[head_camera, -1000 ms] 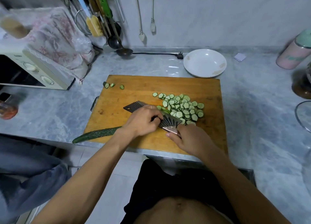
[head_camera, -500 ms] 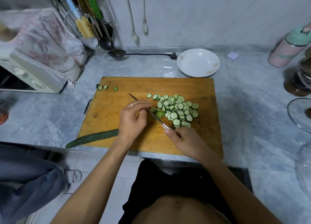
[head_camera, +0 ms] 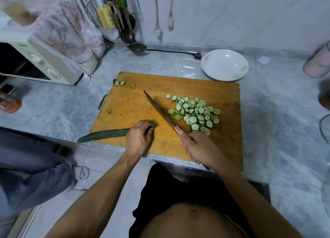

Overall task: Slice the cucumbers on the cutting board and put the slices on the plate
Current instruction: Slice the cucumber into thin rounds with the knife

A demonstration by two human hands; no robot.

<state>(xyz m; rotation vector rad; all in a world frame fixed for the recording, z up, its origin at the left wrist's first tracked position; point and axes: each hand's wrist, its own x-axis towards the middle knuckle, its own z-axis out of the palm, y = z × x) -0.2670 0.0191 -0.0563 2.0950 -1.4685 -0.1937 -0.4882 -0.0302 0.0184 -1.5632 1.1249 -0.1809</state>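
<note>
Slicing is mid-run here. The left hand (head_camera: 138, 139) curls round the cucumber (head_camera: 105, 135), holding it near the cut end, which pokes out past the fingers over the cutting board (head_camera: 134, 105); its uncut tail hangs off the board's near-left corner, over the tabletop (head_camera: 53, 109) edge. The right hand (head_camera: 200, 148) is wrapped round the handle of the knife (head_camera: 159, 110), the blade slanting away across the board between the cucumber's cut end and the pile of slices (head_camera: 196, 112), which lies to the blade's right. Three small end pieces (head_camera: 123, 83) rest near the far-left corner. The white plate (head_camera: 224, 64) waits just beyond the far-right corner, no slices in it. Next call, as I read it: bring the blade back against the cut end, knuckles guiding, and carry on down a good length of cucumber before anything goes to the plate.
</note>
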